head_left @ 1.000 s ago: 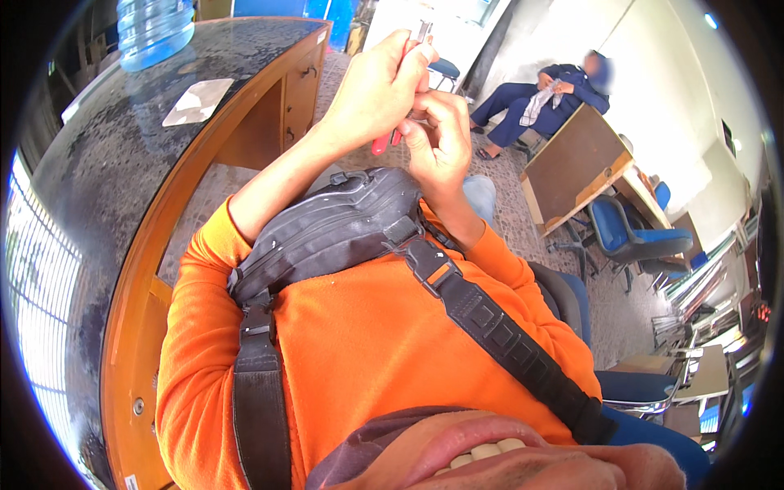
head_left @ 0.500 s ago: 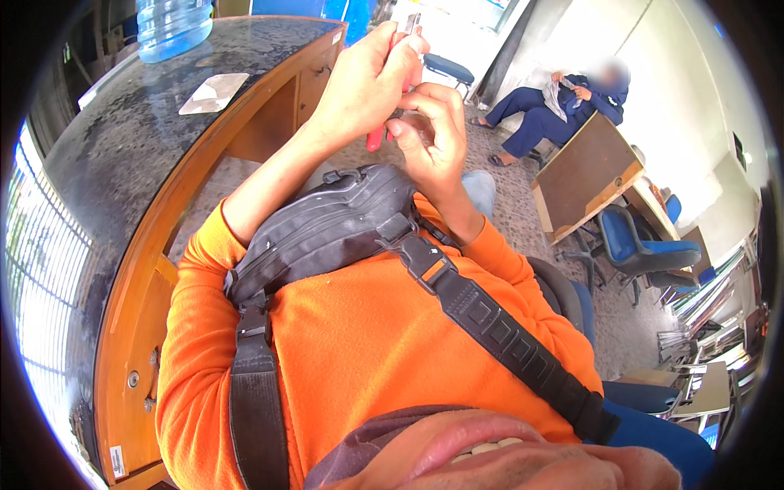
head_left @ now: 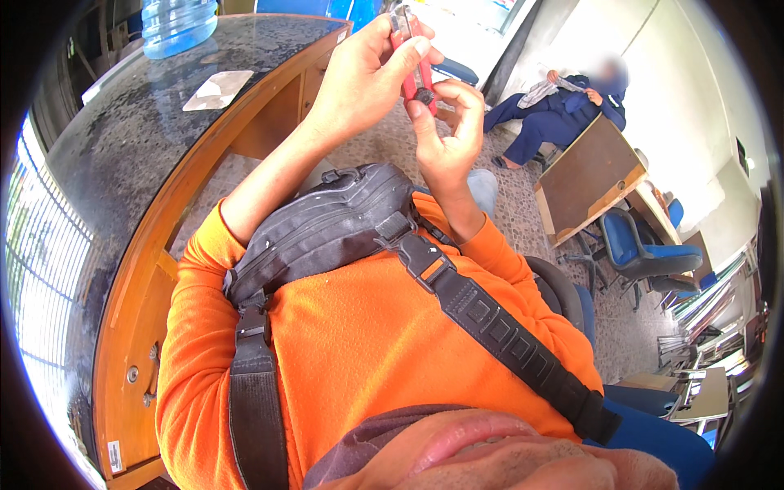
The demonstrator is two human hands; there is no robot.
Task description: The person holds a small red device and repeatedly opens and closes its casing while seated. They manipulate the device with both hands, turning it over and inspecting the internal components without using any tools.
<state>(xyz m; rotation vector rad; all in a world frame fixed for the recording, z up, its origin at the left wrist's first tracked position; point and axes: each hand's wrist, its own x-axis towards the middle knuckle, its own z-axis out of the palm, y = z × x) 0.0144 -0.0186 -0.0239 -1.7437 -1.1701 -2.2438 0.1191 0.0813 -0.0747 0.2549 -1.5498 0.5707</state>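
Note:
My left hand (head_left: 359, 77) grips a small red utility knife (head_left: 415, 67) upright in front of my chest, fingers wrapped around its upper body. My right hand (head_left: 447, 131) pinches the knife's black knob at its lower end between thumb and fingers. Both forearms wear orange sleeves. A black sling bag (head_left: 327, 233) lies across my orange shirt, its strap (head_left: 498, 335) running toward my right side.
A curved dark stone counter (head_left: 122, 139) with a wooden edge runs along my left, bearing a blue water bottle (head_left: 175, 23) and a flat grey card (head_left: 216, 88). A person in blue (head_left: 555, 114) sits beyond. A wooden desk (head_left: 592, 184) and blue chairs (head_left: 637, 249) stand at right.
Both hands have lifted slightly away from my chest, and the red knife now shows more clearly between them. My right fingers have shifted onto its black knob.

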